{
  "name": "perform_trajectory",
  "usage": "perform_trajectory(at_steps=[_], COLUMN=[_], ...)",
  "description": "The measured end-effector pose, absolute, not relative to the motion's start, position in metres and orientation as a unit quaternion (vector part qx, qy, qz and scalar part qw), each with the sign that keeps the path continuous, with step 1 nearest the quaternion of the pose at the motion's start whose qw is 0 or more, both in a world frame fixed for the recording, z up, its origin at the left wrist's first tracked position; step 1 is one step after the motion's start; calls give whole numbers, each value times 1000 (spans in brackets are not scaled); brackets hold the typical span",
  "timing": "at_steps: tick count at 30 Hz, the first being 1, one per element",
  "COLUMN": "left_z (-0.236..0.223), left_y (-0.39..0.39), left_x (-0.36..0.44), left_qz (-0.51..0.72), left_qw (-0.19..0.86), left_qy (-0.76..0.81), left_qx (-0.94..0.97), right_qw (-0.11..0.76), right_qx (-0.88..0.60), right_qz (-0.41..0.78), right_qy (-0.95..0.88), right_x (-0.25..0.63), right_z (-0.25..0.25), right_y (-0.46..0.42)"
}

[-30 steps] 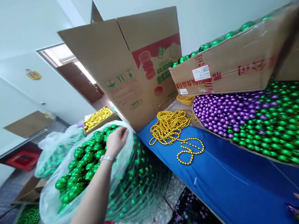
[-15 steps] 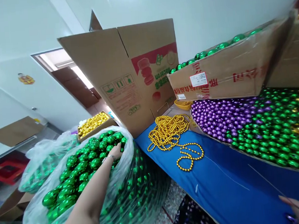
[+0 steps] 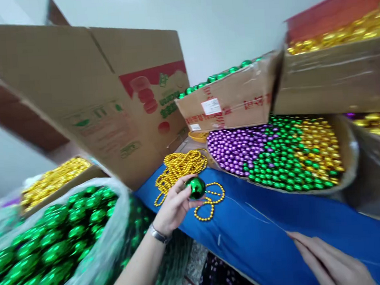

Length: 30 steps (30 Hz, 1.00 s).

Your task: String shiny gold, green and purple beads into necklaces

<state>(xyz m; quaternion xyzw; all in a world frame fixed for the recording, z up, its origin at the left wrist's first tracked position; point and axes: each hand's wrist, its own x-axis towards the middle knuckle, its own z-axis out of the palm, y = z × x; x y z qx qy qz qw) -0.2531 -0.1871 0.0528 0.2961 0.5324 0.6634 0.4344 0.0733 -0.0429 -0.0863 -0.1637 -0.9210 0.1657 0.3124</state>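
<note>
My left hand (image 3: pixel 175 204) is closed around a shiny green ball (image 3: pixel 195 187) and hovers above the blue-covered table (image 3: pixel 249 247). Behind it and to its side lies a heap of gold bead strings (image 3: pixel 185 162), with a loose loop curling toward the front. Lower right, my right hand (image 3: pixel 328 258) pinches a long thin needle (image 3: pixel 266 216) that points up and left over the blue cloth. A pale thread (image 3: pixel 247 210) runs across the cloth from near the gold loop. The inside of the right palm is hidden.
A plastic bag of green balls (image 3: pixel 63 238) stands at left, beside a box of gold beads (image 3: pixel 56 180). A wide tray of purple, green and gold beads (image 3: pixel 275 158) sits at the back right. Tall cardboard boxes (image 3: pixel 101 88) border the table's far side.
My left hand has come out of the bag of green balls and moved right, over the table, with a green ball in it. The view has turned right, showing more of my right hand.
</note>
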Motion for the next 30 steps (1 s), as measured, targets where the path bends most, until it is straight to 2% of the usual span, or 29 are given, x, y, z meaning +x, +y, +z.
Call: perform_trajectory(at_steps=[4, 9, 15, 20, 24, 30], left_z=[7, -10, -9, -2, 1, 0], left_y=[-138, -115, -113, -117, -119, -117], left_x=[-214, -191, -184, -170, -156, -149], left_qz=[670, 671, 653, 614, 585, 581], left_qw=[551, 592, 603, 579, 551, 559], left_qy=[446, 414, 420, 454, 464, 449], left_qx=[220, 165, 182, 285, 372, 385], right_qw=[307, 298, 275, 282, 258, 218], right_qx=[-215, -260, -263, -267, -265, -277], right_qz=[131, 131, 146, 165, 250, 342], right_qy=[-918, -909, -913, -907, -895, -871], right_x=[74, 77, 77, 69, 68, 75], right_z=[-63, -62, -71, -76, -71, -64], right_y=[-49, -49, -44, -43, -41, -39])
